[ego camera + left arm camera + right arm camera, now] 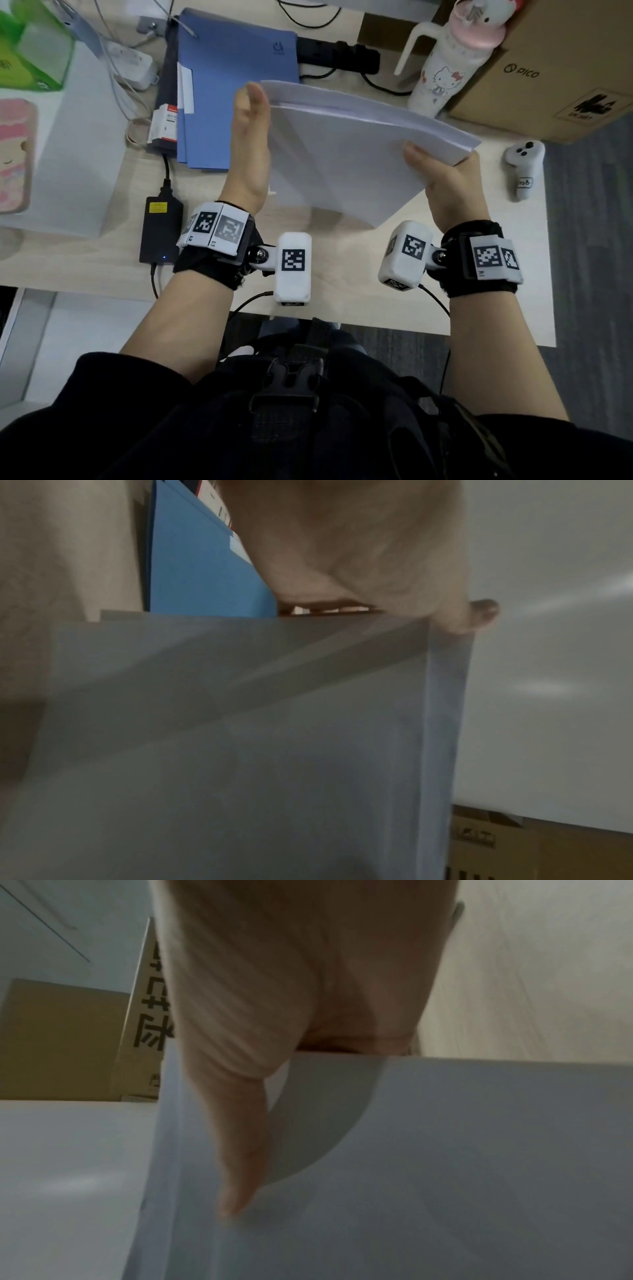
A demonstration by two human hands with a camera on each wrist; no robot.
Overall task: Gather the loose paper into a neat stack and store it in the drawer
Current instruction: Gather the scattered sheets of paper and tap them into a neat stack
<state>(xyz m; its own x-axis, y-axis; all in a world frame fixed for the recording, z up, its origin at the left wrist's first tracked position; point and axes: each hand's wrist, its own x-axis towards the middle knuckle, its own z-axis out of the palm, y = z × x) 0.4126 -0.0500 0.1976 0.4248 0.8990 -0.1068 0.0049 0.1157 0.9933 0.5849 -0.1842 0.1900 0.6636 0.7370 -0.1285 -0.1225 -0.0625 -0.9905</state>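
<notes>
I hold the paper stack (346,150) tilted above the desk (342,274), right hand (448,192) pinching its right edge, left hand (250,147) flat and straight-fingered against its left edge.

The right hand (274,993) enters from 12 o'clock, its thumb (240,1150) lying flat along the upper face of the paper stack (445,1164) and pointing toward 6 o'clock. The stack's edge (164,1150) faces 9 o'clock. A cardboard box (68,1042) with black print stands at 9 o'clock. The pale table (531,974) fills 2 o'clock.
</notes>
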